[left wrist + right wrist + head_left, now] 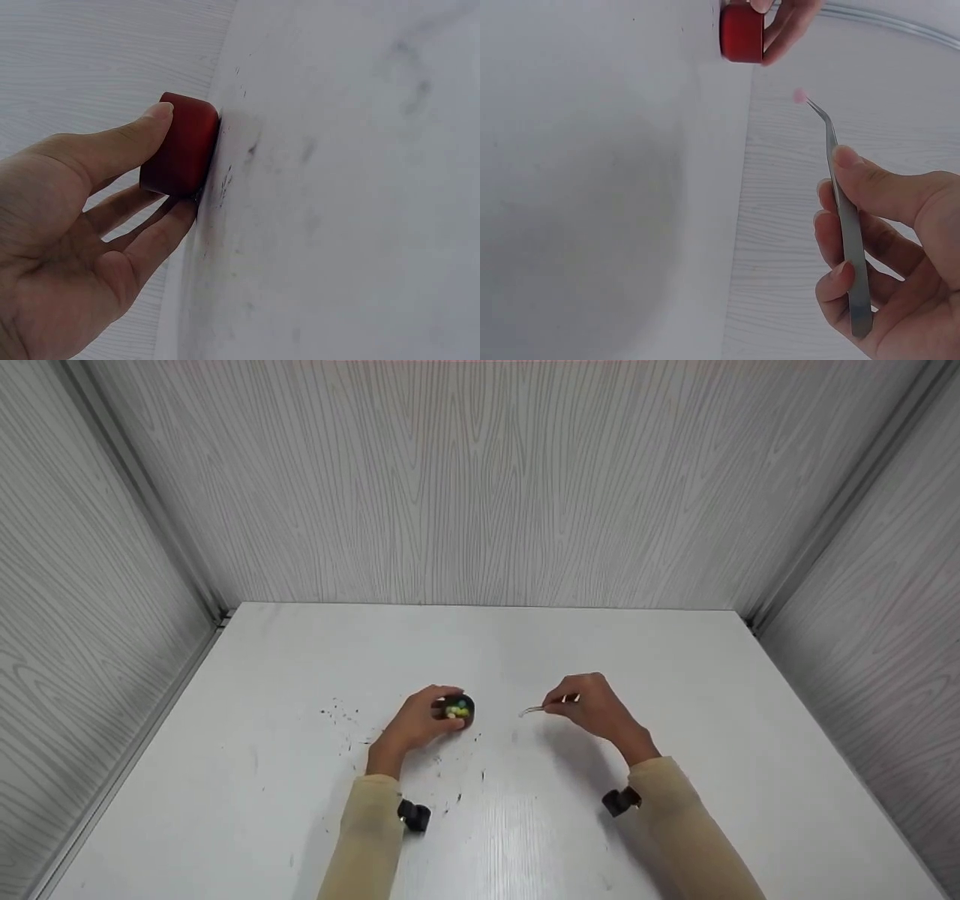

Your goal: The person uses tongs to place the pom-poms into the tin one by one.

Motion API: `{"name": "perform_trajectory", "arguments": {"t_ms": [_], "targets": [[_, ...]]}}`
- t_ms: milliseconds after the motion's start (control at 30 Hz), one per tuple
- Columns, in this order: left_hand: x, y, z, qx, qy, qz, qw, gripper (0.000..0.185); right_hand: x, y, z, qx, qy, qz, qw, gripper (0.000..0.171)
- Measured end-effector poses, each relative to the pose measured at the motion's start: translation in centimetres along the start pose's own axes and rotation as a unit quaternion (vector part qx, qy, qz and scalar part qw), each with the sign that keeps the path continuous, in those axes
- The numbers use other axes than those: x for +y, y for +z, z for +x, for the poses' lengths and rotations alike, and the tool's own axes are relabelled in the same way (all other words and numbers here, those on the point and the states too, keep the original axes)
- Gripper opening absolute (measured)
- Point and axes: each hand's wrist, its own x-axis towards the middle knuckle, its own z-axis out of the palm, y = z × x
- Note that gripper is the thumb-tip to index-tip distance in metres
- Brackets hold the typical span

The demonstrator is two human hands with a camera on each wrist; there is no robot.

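Observation:
My left hand (416,724) grips a small cup (470,708) on the white table, thumb on the near side and fingers on the far side. Small yellow, green and white balls (457,710) show inside it. From the left wrist, the cup's outer wall (184,146) looks deep red. To the right, my right hand (592,709) pinches metal tweezers (850,225) with a bent tip. A small pink ball (800,95) sits at the tweezer points, above the table and apart from the cup. The cup hides its lower balls.
Dark specks and scuffs (341,711) mark the white table (300,645) left of and below the cup. Grey wood-grain panels (480,487) stand behind and at both sides. A small black camera is worn on each wrist, over beige sleeves (364,840).

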Motion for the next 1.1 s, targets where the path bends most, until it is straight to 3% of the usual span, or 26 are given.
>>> {"name": "perform_trajectory", "arguments": {"t_ms": [867,1100], "targets": [[0.2,0.2,0.3,-0.002,-0.007,-0.004,1.0,0.054,-1.6,2.3,2.7,-0.004,0.009,-0.012,1.0,0.009],[0.4,0.1,0.1,0.001,-0.008,-0.012,0.9999,0.053,-2.2,3.1,3.5,0.001,-0.007,-0.011,1.0,0.007]]}}
